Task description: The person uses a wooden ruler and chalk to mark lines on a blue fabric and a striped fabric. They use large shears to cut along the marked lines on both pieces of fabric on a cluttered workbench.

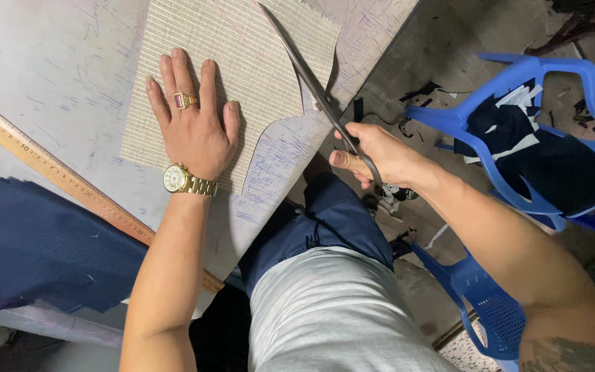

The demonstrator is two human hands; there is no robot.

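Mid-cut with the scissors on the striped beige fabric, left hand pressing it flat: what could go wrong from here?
1. The left hand lies flat on the beige fabric beside the scissors; if the blades wander, the fingers could get nicked.
2. The fabric's cut edge sits near the table edge, so the loose part may slip and skew the line.
3. The right hand works off the table, unsupported, so the cut may wobble.

A pale worktop (56, 76), scribbled over with pen marks, filled the upper left. Beside it lay a grey concrete floor (408, 48) littered with dark fabric scraps (418, 91). Blue plastic chairs (511, 76) stood at the right, one heaped with dark cloth (559, 172).
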